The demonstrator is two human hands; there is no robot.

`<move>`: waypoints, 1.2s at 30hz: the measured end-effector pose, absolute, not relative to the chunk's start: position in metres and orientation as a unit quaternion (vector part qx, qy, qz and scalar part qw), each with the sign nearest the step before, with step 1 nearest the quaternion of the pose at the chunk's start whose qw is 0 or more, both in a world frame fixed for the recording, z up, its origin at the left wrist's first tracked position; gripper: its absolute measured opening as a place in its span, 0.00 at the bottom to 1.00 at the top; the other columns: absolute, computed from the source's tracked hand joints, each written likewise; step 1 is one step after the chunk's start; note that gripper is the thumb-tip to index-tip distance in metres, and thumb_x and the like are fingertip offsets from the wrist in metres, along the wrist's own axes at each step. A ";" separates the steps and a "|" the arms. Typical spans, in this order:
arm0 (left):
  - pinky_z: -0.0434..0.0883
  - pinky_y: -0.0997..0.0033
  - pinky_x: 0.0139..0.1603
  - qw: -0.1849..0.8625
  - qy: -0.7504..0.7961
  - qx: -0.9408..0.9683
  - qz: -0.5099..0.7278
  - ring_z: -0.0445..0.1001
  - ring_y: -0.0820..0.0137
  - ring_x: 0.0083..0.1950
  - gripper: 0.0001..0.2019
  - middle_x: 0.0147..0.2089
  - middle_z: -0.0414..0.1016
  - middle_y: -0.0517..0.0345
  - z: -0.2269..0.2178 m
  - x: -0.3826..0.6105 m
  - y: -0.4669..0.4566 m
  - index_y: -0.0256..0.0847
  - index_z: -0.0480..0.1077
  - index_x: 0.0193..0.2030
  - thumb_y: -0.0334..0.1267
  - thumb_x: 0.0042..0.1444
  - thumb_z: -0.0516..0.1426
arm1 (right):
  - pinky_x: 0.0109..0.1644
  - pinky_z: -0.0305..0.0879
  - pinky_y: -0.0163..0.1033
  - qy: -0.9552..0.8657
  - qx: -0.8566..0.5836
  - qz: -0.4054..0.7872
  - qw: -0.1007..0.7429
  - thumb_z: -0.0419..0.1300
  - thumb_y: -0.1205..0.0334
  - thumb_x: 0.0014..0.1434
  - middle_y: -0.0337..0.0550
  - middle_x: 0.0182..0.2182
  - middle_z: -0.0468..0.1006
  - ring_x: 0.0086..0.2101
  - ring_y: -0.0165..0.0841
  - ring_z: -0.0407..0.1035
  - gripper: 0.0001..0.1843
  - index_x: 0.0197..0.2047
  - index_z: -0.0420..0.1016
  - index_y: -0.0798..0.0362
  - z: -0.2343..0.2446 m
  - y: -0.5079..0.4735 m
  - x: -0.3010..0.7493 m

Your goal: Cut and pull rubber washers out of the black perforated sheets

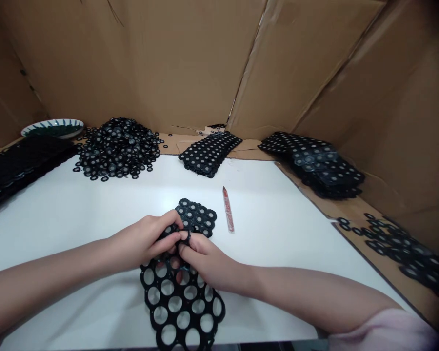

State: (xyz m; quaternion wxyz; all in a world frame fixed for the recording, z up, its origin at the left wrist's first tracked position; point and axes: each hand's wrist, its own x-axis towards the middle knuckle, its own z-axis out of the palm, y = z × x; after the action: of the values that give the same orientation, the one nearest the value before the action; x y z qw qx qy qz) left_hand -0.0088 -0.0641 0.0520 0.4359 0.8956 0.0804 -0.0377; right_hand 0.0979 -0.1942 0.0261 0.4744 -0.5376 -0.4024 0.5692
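Note:
A black perforated rubber sheet (183,304) runs from the table's near edge up under both hands. Its near part has large open round holes, while its far part (196,217) still carries small washer-like rings in the holes. My left hand (149,240) is closed on the sheet's left side, thumb and index finger pressed near the middle. My right hand (208,257) pinches close beside the left fingertips, where a small black ring (188,237) shows at its fingers. The fingers partly hide the sheet there.
A heap of loose black rings (119,148) lies at the back left, near a dish (53,127). Stacked sheets (210,153) lie at the back, with more piles at far left and right (314,165). A red pencil-like stick (227,209) lies right of my hands. Cardboard walls surround the white table.

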 end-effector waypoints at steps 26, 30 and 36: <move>0.64 0.82 0.28 0.369 0.104 0.914 0.132 0.68 0.79 0.28 0.09 0.31 0.73 0.65 0.035 -0.010 -0.063 0.43 0.63 0.38 0.39 0.61 0.44 | 0.27 0.61 0.29 -0.352 -0.550 0.520 0.551 0.55 0.63 0.57 0.34 0.20 0.67 0.22 0.23 0.62 0.05 0.36 0.67 0.56 0.029 -0.191 0.106; 0.66 0.79 0.32 0.365 0.082 0.919 0.124 0.70 0.77 0.32 0.09 0.34 0.73 0.61 0.029 -0.013 -0.063 0.42 0.63 0.38 0.40 0.60 0.45 | 0.24 0.59 0.28 -0.341 -0.540 0.527 0.562 0.55 0.64 0.56 0.33 0.22 0.65 0.21 0.22 0.60 0.04 0.35 0.66 0.55 0.030 -0.194 0.105; 0.65 0.78 0.31 0.396 0.056 0.910 0.107 0.68 0.76 0.31 0.08 0.33 0.71 0.60 0.026 -0.015 -0.064 0.41 0.62 0.36 0.42 0.59 0.47 | 0.24 0.56 0.28 -0.343 -0.547 0.528 0.552 0.55 0.65 0.55 0.31 0.19 0.62 0.20 0.21 0.57 0.03 0.34 0.63 0.54 0.031 -0.194 0.103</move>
State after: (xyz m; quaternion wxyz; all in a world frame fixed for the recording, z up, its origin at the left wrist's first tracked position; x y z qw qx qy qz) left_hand -0.0154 -0.0641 0.0260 0.3957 0.9104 0.0563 0.1071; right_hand 0.1034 -0.1940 0.0306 0.5520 -0.5467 -0.3427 0.5282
